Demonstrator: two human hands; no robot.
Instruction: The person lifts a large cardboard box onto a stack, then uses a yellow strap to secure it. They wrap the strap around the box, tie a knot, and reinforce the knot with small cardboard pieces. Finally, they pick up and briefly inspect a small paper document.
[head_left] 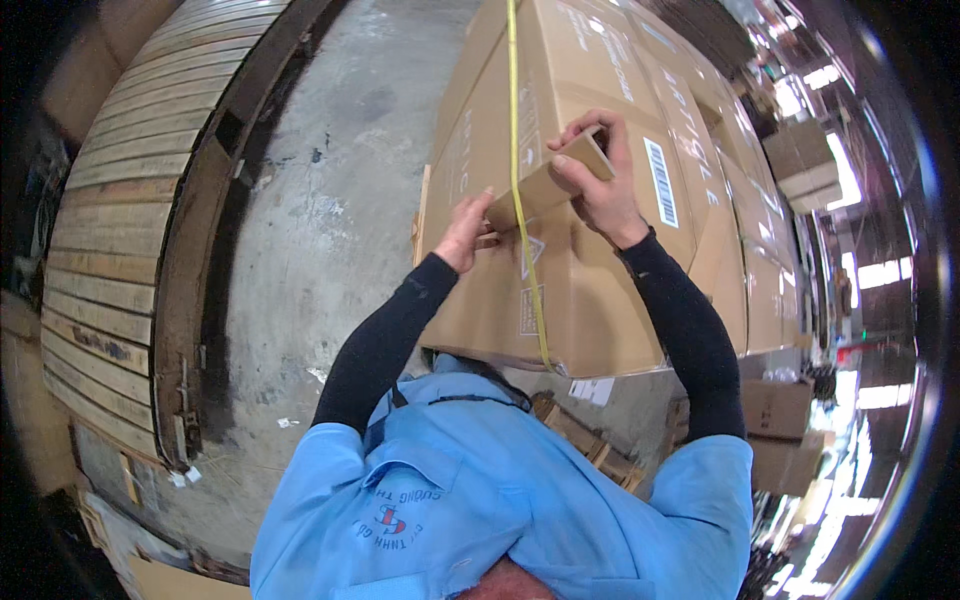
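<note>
A large brown cardboard box (pixel 590 290) lies in front of me with a yellow strap (pixel 516 130) running down its face. A short cardboard corner piece (pixel 545 185) lies across the box's edge, tucked under the strap. My right hand (pixel 600 175) grips the right end of this piece, fingers curled over its top. My left hand (pixel 465 228) presses on its left end, beside the strap. Both forearms wear black sleeves under a light blue shirt.
More stacked cardboard boxes (pixel 745 170) extend to the right. A big wooden slatted reel (pixel 125 230) stands on the left. Grey concrete floor (pixel 330 180) runs between them. Smaller boxes (pixel 775 410) and a wooden pallet (pixel 590 440) sit at lower right.
</note>
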